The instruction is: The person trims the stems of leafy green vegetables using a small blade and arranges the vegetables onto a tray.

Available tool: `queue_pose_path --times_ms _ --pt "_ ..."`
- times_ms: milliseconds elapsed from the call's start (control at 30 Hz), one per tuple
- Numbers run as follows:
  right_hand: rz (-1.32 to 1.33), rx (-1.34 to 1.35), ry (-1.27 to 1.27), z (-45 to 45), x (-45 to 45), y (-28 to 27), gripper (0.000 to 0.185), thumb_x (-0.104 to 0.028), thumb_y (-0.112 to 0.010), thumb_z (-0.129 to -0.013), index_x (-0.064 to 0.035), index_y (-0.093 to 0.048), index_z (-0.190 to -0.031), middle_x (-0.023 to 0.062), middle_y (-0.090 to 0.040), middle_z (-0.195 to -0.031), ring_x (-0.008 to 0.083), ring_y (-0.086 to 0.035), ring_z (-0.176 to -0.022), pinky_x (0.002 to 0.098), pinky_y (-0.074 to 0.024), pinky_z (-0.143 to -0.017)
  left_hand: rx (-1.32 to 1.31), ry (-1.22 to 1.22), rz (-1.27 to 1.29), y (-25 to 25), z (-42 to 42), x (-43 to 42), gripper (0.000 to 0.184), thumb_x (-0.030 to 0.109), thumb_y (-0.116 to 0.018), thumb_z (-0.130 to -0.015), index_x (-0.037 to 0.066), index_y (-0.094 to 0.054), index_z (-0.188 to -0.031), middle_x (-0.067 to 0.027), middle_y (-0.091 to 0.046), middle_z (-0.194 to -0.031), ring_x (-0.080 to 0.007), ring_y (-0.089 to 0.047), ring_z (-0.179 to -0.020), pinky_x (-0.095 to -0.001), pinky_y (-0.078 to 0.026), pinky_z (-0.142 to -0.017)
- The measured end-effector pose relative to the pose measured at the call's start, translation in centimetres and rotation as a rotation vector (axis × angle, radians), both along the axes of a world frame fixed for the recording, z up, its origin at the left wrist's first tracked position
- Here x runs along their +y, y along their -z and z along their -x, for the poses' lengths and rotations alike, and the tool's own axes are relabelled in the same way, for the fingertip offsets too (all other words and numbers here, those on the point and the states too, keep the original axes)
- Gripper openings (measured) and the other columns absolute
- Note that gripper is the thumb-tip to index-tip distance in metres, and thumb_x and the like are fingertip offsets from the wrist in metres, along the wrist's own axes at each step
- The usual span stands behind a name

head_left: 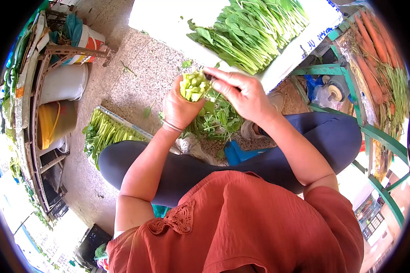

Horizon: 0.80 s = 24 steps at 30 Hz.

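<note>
stems (pixel 194 86) are pale green, shirt (pixel 259 214) rust-red, floor (pixel 146 91) speckled.

so up front, bit right: greens (pixel 255 36) on a tray (pixel 168 27) | middle: stem bunch (pixel 194 87) in left hand (pixel 180 109), right hand (pixel 245 96) right up by it | under that: loose leaves (pixel 221 119) | just past left knee (pixel 118 164): more greens (pixel 111 130) | far left: buckets (pixel 64 83) by a rack (pixel 73 48) | far right: carrots (pixel 369 78) on a stand (pixel 383 140)

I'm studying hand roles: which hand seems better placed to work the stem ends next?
Likely the right hand: it is at the stem ends, something dark by its fingers, while the left hand holds the bunch.
</note>
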State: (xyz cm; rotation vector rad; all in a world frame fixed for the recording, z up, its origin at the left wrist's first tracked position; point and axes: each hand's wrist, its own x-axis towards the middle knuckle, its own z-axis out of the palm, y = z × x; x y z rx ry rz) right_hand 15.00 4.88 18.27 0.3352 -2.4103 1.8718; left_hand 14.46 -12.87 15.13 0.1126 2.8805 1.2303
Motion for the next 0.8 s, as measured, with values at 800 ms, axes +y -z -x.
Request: queue_pose_path --times_ms 800 --pt "-0.422 0.023 0.062 -2.0 -1.7 -0.2 0.03 -0.014 -0.061 -0.083 -0.0225 -0.064 -0.111 0.0074 -0.061 -0.07 0.0214 -0.058 -0.056 0.031 -0.0459 -0.052 0.041 -0.039 0.069 0.3 0.5 0.5 0.048 0.028 -0.076 -0.058 0.01 -0.053 -0.096 -0.015 -0.063 -0.074 -0.0356 -0.062 -0.069 -0.0439 -0.049 -0.062"
